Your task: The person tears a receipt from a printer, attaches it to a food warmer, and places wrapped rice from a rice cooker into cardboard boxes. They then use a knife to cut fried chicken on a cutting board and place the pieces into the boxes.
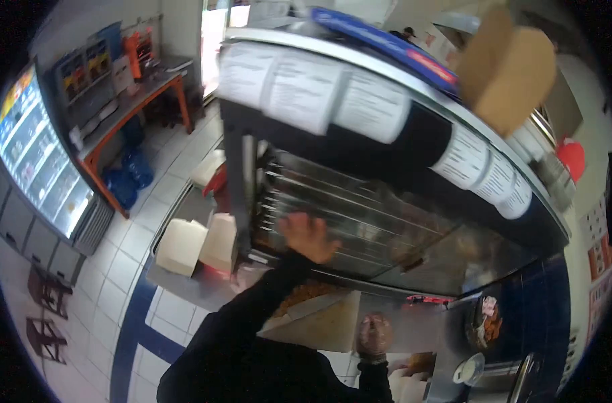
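Observation:
My left hand (309,236), bare and with its fingers spread, is up against the front of a display cabinet (346,221) with metal racks inside. Lower down, my right hand (374,334) appears to wear a clear plastic glove. Its fingers look curled beside the right edge of an open cardboard box (322,322). Whether they grip that edge is too small to tell. Orange-brown food (306,295) lies in the box, partly hidden by my left sleeve.
Open white boxes (181,247) stand on the steel counter (168,279) at left. A bowl of food (487,324) and red-handled tongs (427,299) lie at right. Paper sheets (302,91) hang along the cabinet top. A lit fridge (44,154) stands far left.

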### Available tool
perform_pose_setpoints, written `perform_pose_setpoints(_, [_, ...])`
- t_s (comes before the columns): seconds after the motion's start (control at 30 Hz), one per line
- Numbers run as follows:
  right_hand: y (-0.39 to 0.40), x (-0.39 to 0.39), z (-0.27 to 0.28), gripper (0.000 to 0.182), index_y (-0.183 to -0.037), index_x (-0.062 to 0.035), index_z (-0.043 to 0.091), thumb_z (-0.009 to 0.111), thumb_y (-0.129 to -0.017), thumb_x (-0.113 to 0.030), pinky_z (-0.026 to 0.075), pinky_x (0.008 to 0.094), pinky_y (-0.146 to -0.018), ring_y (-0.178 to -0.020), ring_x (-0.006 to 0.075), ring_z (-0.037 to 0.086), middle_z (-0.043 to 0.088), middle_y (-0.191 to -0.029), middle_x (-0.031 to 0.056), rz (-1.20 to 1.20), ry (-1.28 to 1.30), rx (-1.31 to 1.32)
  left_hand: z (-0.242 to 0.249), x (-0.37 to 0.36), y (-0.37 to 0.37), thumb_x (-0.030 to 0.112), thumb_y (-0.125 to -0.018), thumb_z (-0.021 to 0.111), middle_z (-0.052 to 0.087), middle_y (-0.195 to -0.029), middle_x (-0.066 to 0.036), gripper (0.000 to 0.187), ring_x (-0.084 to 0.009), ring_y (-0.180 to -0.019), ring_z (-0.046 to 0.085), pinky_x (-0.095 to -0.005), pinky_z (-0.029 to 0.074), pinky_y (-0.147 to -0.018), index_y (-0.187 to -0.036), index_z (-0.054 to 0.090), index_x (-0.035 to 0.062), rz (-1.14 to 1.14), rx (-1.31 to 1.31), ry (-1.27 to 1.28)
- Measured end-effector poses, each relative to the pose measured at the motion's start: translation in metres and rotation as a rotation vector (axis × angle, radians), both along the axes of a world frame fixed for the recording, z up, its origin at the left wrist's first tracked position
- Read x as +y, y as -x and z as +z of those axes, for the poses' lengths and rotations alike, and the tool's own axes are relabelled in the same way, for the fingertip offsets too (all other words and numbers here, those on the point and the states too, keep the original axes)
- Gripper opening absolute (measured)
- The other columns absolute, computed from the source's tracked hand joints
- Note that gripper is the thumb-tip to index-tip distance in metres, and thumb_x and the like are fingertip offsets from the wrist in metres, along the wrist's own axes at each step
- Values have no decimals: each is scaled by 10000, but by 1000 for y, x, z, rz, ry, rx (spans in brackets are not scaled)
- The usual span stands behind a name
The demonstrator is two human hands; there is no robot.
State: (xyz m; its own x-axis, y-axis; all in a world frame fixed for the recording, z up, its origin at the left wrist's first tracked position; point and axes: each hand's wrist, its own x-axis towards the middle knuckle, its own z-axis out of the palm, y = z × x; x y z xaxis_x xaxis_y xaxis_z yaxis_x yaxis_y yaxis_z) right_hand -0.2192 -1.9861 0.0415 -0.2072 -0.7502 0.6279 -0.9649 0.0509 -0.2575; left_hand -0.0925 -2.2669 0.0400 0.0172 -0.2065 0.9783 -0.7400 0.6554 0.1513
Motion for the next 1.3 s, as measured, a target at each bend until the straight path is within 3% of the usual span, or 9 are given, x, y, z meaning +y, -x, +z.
perform_pose_setpoints(0.17, [-20,-31,60,192,-979,-83,612,586,-836,-208,507,413,-712,-753,291,610,600,-898,111,163,297,106,13,80,16,386,-830,583,285,-1465,-184,568,-372,-1276,353,-583,328,-951,-1304,459,100,-733,-356,-338])
perform_pose_setpoints(0.23, [-44,-62,111,206,-944,-80,635,576,-835,-245,495,423,-732,-791,284,615,612,-924,109,303,338,394,-8,88,16,248,-836,593,479,-1322,-168,404,-349,-1124,508,-482,416,-899,-1204,551,87,-1047,128,-388])
perform_pose_setpoints(0.27, [-48,-68,116,219,-932,-79,645,571,-835,-261,490,425,-743,-815,284,618,624,-939,112,261,239,430,2,92,8,157,-861,577,619,-1076,-160,286,-340,-932,597,-398,479,-795,-1132,590,65,-775,382,-714])
perform_pose_setpoints(0.33, [-77,-109,137,214,-1007,-66,650,608,-818,-158,474,401,-715,-817,294,616,655,-943,121,332,188,301,29,47,-14,193,-913,577,591,-753,-108,171,-206,-645,579,-324,477,-594,-913,577,21,-664,1208,-810])
perform_pose_setpoints(0.4, [-89,-144,145,266,-1076,-50,630,617,-853,-194,477,412,-735,-852,319,616,644,-983,165,357,42,302,53,3,-41,337,-875,634,580,-712,-69,364,-132,-550,552,-307,462,-488,-922,545,-13,-745,1432,-928])
perform_pose_setpoints(0.63, [-98,-210,128,400,-1204,-69,548,506,-919,-346,455,461,-882,-1023,364,575,590,-1157,189,287,-106,261,50,-21,-53,365,-860,636,627,-662,-116,468,-176,-484,619,-285,484,-446,-1062,575,-52,-812,1343,-1119])
perform_pose_setpoints(0.83, [-77,-227,114,507,-1265,-119,514,459,-915,-481,434,495,-925,-1075,371,558,569,-1201,193,132,-151,404,54,-35,-56,254,-843,650,625,-644,-94,330,-156,-460,597,-278,472,-421,-930,591,-60,-987,1348,-959])
perform_pose_setpoints(1.03, [-72,-218,145,488,-1236,-120,546,428,-929,-481,438,461,-888,-1016,389,584,619,-1066,223,-51,-330,-22,64,30,-63,147,-794,675,585,-596,-67,191,-111,-442,523,-253,415,-404,-775,619,-35,-977,1196,-1241])
perform_pose_setpoints(1.3, [-23,-228,132,528,-1174,-30,567,412,-926,-470,433,495,-875,-1009,440,562,595,-1072,279,-187,-326,399,74,102,-62,164,-816,683,551,-579,-41,212,-89,-420,477,-239,390,-390,-742,603,-17,-1006,1358,-1338])
